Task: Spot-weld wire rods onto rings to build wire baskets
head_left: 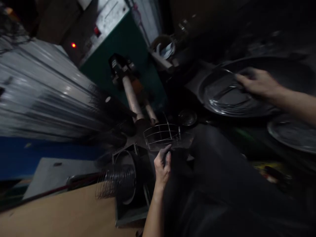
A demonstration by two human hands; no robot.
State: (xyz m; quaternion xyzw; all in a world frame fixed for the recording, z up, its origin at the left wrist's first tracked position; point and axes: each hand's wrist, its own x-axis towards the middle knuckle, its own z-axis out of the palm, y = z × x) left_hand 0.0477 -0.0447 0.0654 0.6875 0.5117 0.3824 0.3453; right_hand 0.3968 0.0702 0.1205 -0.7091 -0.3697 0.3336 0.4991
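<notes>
The picture is dark, tilted and blurred. My left hand (163, 164) is low in the middle, fingers curled at the edge of a small wire frame (161, 135) that sits under the copper-tipped arms (133, 98) of a green machine (128, 42). My right hand (256, 82) reaches out at the upper right and rests on wire pieces lying in a large dark round pan (217, 105). Whether its fingers pinch a wire is lost in the blur. My dark-clothed lap (222, 191) fills the lower right.
A stack of wire rings (116, 181) stands by a dark box (130, 197) at the lower middle. A brown board (61, 214) lies at the lower left. A second round tray (293, 133) sits at the right. Blurred metal rods (37, 92) fill the left.
</notes>
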